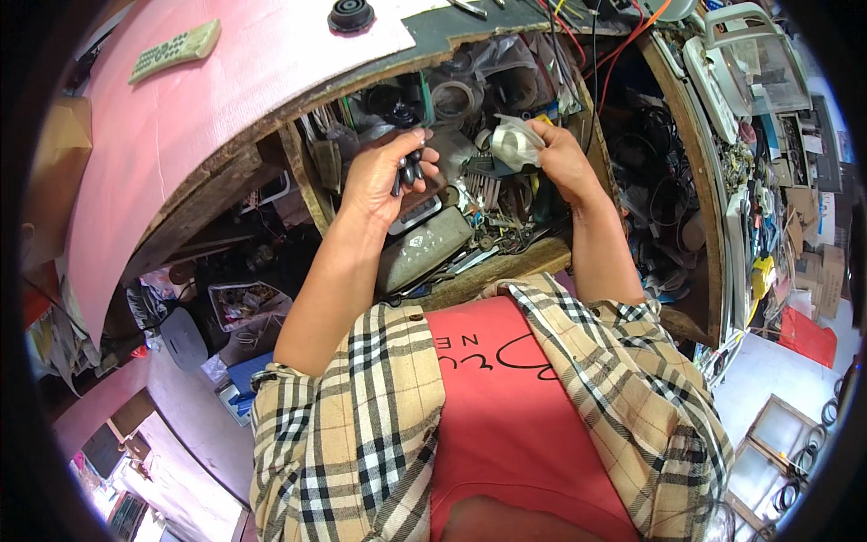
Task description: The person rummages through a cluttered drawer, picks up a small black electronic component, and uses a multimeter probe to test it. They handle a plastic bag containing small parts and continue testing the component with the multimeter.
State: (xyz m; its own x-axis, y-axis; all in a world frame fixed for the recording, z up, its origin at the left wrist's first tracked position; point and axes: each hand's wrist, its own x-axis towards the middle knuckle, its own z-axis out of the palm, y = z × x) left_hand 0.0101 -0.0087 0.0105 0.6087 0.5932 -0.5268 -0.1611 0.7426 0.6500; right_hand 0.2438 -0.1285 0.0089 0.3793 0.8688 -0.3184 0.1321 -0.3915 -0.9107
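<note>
Both my hands are over an open drawer (pixel 492 262) crammed with small parts. Curled fingers of my left hand (pixel 384 176) hold several small black parts (pixel 412 170), whose exact kind I cannot make out. To its right, my right hand (pixel 567 163) is closed on a crumpled, pale plastic bag (pixel 517 144); what the bag contains is not clear. Beneath my hands lie a grey oblong case (pixel 426 246), loose metal bits and a clear round container (pixel 452 101) toward the back.
A pink-covered tabletop (pixel 244 90) bears a remote control (pixel 176 51) and a round black part (pixel 350 15). Wooden edges frame the drawer. Cables (pixel 623 45) hang at the back right. A clear plastic container (pixel 754 54) and piled parts stand along the right side.
</note>
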